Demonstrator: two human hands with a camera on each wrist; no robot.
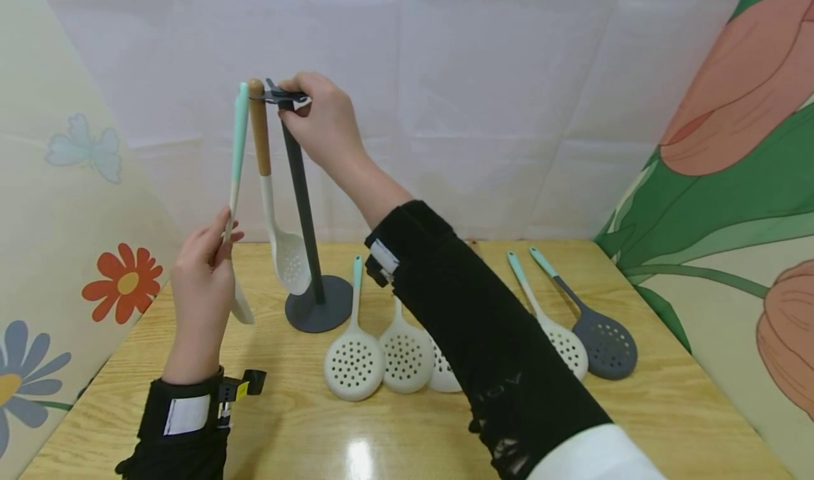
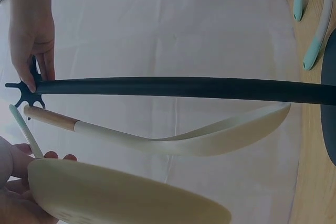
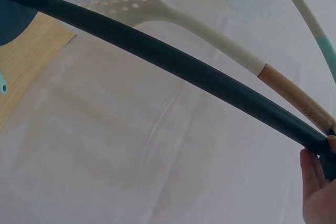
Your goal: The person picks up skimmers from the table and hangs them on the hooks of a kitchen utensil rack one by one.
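Dark grey metal utensil stand (image 1: 304, 204), with its round base on the pale wooden surface (image 1: 668, 409), is being steadied at its hooked top by the right hand (image 1: 321, 123), whose fingers are pinching the hooks. A cream slotted spoon with a wooden handle (image 1: 270, 183) is hanging from one hook. The left hand (image 1: 203, 282) is pinching the shaft of a cream spoon with a mint-green handle (image 1: 237, 183), holding it upright just beside the hanging one. Four more skimmers are lying on the surface near the base.
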